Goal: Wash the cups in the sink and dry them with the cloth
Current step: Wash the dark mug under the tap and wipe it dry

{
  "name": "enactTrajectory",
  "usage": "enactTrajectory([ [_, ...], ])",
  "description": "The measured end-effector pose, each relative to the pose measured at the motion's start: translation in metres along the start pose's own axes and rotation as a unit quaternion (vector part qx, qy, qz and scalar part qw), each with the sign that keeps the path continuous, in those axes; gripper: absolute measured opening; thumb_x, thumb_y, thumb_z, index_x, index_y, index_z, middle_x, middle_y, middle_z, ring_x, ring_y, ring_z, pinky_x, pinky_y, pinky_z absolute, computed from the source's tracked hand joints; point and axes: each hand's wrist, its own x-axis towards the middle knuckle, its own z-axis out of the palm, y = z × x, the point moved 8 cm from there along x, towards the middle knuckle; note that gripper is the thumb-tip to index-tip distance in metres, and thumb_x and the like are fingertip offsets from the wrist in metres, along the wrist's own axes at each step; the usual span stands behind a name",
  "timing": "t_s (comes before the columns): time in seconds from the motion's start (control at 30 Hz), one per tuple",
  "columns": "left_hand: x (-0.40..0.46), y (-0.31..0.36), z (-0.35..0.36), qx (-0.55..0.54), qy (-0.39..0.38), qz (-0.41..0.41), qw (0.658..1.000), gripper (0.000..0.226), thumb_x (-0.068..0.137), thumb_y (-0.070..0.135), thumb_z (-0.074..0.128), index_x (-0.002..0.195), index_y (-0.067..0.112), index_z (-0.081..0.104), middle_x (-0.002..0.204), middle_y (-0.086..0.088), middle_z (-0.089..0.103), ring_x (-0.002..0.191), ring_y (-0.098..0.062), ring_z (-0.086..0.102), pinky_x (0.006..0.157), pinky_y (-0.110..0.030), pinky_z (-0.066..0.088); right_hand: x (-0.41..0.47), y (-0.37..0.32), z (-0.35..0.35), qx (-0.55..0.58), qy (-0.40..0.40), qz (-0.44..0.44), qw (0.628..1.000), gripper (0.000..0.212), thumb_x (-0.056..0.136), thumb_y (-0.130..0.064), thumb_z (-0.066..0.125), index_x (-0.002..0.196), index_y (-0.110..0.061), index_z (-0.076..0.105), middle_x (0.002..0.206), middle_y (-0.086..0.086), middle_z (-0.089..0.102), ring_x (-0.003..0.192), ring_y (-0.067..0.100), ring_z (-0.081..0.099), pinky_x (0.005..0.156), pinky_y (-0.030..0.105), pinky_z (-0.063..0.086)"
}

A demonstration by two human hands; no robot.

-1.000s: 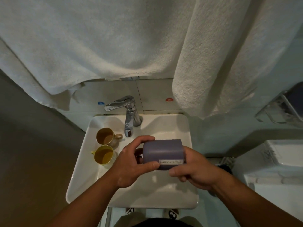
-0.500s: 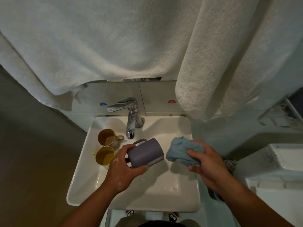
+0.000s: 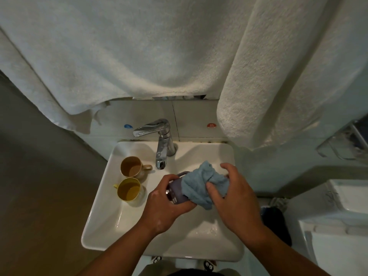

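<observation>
Now the smooth purple cup [image 3: 177, 193] lies tilted above the white sink [image 3: 111, 216], the left hand [image 3: 165, 206] curled around its body, while the right hand [image 3: 233, 198] bunches the soft, crumpled blue cloth [image 3: 201, 184] against its mouth. Two glossy yellowish cups [image 3: 130, 178] stand upright beside the chrome faucet [image 3: 159, 140].

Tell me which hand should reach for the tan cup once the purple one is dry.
Probably the left hand. It grips the purple cup on the side of the sink where the tan cup stands. The right hand holds the blue cloth farther away.
</observation>
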Motion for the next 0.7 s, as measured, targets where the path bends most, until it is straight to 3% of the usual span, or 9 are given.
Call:
enactTrajectory([
  [0.07,-0.002,0.003,0.002,-0.005,-0.009,-0.001,1.0,0.075,0.058,0.052,0.093,0.12,0.046,0.052,0.11,0.034,0.064,0.098,0.004,0.067,0.079,-0.028,0.061,-0.002,-0.011,-0.006,-0.009,0.059,-0.111,0.992,0.044,0.093,-0.04,0.061,0.135,-0.031,0.05,0.133,-0.002,0.049,0.12,0.017,0.051,0.097,0.041,0.052],
  [0.13,-0.002,0.008,0.006,-0.006,-0.02,0.008,1.0,0.073,0.062,0.044,0.094,0.122,0.043,0.053,0.114,0.033,0.063,0.103,0.004,0.065,0.084,-0.026,0.06,-0.005,-0.024,-0.002,-0.015,0.067,-0.231,0.97,0.036,0.096,-0.03,0.05,0.13,-0.024,0.061,0.142,0.004,0.049,0.133,0.023,0.046,0.105,0.047,0.048],
  [0.23,-0.004,0.017,0.012,-0.013,-0.036,0.023,0.999,0.071,0.067,0.034,0.094,0.126,0.039,0.054,0.118,0.031,0.063,0.108,0.003,0.063,0.086,-0.022,0.058,-0.012,-0.046,0.009,0.025,0.041,-0.327,0.944,0.051,0.108,-0.036,0.03,0.117,-0.006,0.071,0.131,0.018,0.063,0.128,0.023,0.05,0.107,0.037,0.045],
  [0.3,-0.003,0.023,0.014,-0.011,-0.042,0.036,0.998,0.075,0.066,0.032,0.095,0.128,0.039,0.053,0.121,0.031,0.062,0.11,0.002,0.063,0.085,-0.022,0.058,-0.005,-0.043,0.011,0.077,0.015,-0.273,0.959,0.058,0.108,-0.043,0.026,0.121,-0.006,0.069,0.131,0.015,0.064,0.128,0.016,0.049,0.109,0.036,0.042],
  [0.37,-0.003,0.026,0.016,-0.001,-0.046,0.044,0.998,0.08,0.063,0.032,0.097,0.13,0.041,0.053,0.123,0.03,0.061,0.112,0.001,0.062,0.083,-0.024,0.06,0.002,-0.029,0.019,0.099,-0.027,-0.16,0.982,0.055,0.101,-0.054,0.031,0.135,-0.023,0.062,0.144,-0.001,0.055,0.136,0.01,0.043,0.114,0.041,0.04],
  [0.43,-0.002,0.029,0.015,0.006,-0.039,0.053,0.998,0.085,0.06,0.036,0.097,0.132,0.041,0.053,0.124,0.026,0.061,0.112,-0.003,0.063,0.083,-0.027,0.061,-0.002,-0.025,0.024,0.06,-0.015,-0.105,0.993,0.054,0.097,-0.058,0.032,0.137,-0.032,0.058,0.145,-0.008,0.052,0.137,0.011,0.041,0.113,0.044,0.04],
  [0.6,-0.004,0.035,0.011,0.008,-0.023,0.067,0.997,0.083,0.056,0.043,0.096,0.127,0.04,0.056,0.119,0.021,0.065,0.108,-0.008,0.066,0.08,-0.031,0.062,-0.016,-0.047,0.028,-0.008,-0.004,-0.228,0.974,0.046,0.103,-0.053,0.033,0.137,-0.03,0.056,0.139,-0.002,0.056,0.133,0.019,0.048,0.112,0.043,0.04],
  [0.7,-0.008,0.038,0.009,0.021,-0.017,0.086,0.996,0.088,0.053,0.041,0.096,0.131,0.04,0.056,0.123,0.027,0.059,0.111,-0.009,0.065,0.08,-0.03,0.062,0.001,-0.026,0.012,0.033,0.019,-0.186,0.982,0.045,0.102,-0.049,0.037,0.128,-0.024,0.063,0.13,-0.003,0.06,0.125,0.014,0.052,0.105,0.043,0.047],
])
